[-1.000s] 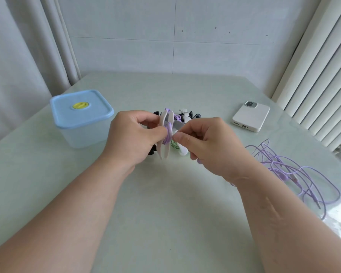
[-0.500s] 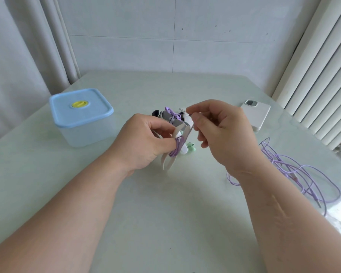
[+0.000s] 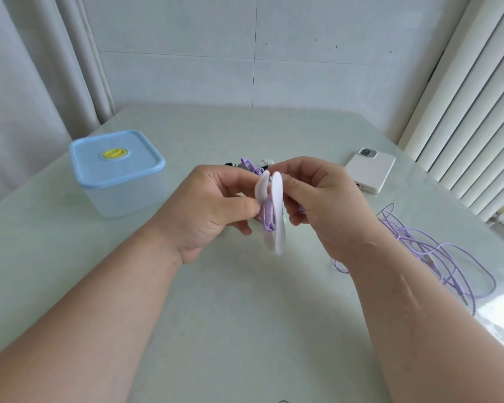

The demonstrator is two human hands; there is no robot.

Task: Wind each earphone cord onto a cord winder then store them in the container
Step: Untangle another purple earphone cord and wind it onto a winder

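At your far left, the lidded container (image 3: pixel 117 173) sits closed, well apart. Your left hand (image 3: pixel 207 207) pinches the cord winder (image 3: pixel 274 210) at its waist, thumb on the wound earphone cord (image 3: pixel 266 218), likely to stop the turns slipping. The winder is held above the table, long axis near upright, edge toward you. Your right hand (image 3: pixel 323 199) curls round the cord beside it, apparently feeding the loose length (image 3: pixel 437 257).
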